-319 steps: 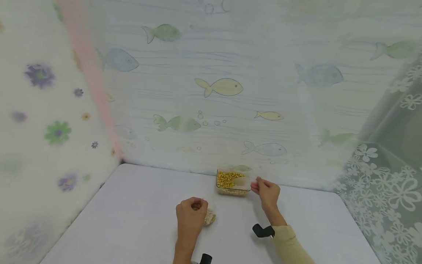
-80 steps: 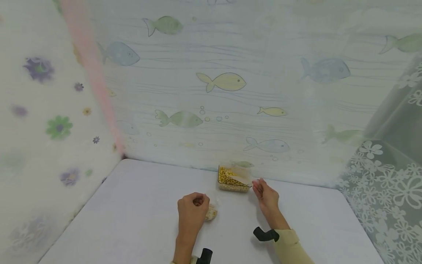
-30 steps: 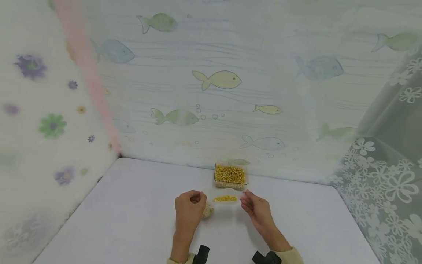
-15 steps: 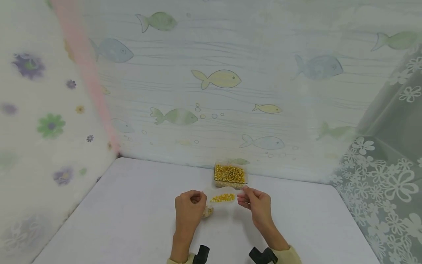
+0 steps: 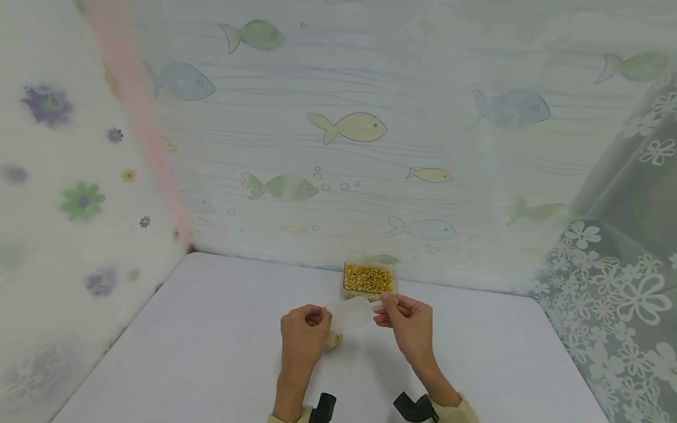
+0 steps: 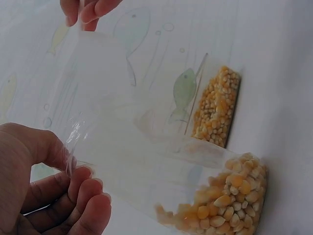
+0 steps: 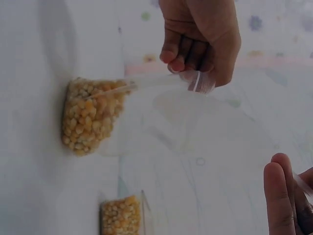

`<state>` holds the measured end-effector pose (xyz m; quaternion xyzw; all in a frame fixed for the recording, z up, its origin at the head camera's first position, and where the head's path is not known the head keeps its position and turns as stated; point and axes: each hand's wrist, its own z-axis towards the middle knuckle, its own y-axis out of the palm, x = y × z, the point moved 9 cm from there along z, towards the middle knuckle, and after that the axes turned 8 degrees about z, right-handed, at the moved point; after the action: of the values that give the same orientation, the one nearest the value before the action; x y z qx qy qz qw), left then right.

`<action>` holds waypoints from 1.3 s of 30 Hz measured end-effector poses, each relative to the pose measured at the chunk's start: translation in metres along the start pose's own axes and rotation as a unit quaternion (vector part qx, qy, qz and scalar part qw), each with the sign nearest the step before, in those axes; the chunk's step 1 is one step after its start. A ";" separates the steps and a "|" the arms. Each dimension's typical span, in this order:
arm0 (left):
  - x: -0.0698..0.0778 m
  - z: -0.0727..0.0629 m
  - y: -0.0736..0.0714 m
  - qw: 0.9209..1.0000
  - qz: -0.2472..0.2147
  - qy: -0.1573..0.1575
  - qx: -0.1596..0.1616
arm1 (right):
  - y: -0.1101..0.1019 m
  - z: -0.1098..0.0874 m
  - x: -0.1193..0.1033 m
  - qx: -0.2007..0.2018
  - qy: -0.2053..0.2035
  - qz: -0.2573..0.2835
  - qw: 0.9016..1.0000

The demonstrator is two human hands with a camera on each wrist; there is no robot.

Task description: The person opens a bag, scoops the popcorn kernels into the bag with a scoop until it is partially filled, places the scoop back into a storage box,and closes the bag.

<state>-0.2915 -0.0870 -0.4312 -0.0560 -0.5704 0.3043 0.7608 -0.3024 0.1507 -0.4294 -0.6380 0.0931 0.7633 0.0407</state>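
My left hand (image 5: 304, 332) pinches the top edge of a clear plastic bag (image 6: 142, 183), whose bottom stands on the table. Corn kernels (image 6: 234, 203) fill its lower part, and some streak down its side in the left wrist view. My right hand (image 5: 412, 323) grips the handle of a translucent white scoop (image 5: 354, 312), tipped over at the bag's mouth. No kernels show on the scoop in the head view. Just beyond the scoop sits a clear rectangular container (image 5: 359, 295) heaped with corn kernels. In the head view, my left hand hides part of the bag.
The white table (image 5: 227, 329) ends at a back wall covering (image 5: 349, 205) printed with fish. A flowered sheet (image 5: 84, 247) hangs at the left. At the right is a sheer flowered curtain (image 5: 608, 311). Black wrist mounts (image 5: 415, 406) stick out near both cuffs.
From the container, my right hand has brought the kernel-laden scoop back toward the bag. The scoop has tipped over, and its kernels have left it. My left hand has stayed nearly still.
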 end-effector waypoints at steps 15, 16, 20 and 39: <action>0.001 0.001 -0.001 1.000 0.007 -0.004 -0.005 | -0.007 0.002 0.019 0.003 0.028 0.004 1.000; 0.001 0.001 -0.001 1.000 0.006 -0.004 -0.005 | -0.009 0.003 0.023 0.005 0.038 0.006 0.999; 0.000 0.001 0.000 1.000 0.002 -0.007 -0.009 | -0.023 0.007 0.040 0.021 0.091 0.025 0.995; -0.002 0.001 -0.002 1.000 -0.003 -0.013 -0.008 | -0.091 0.047 0.037 0.133 -0.008 0.045 0.990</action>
<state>-0.2918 -0.0898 -0.4318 -0.0565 -0.5827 0.2981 0.7539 -0.3383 0.2469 -0.4661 -0.6157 0.2223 0.7503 0.0917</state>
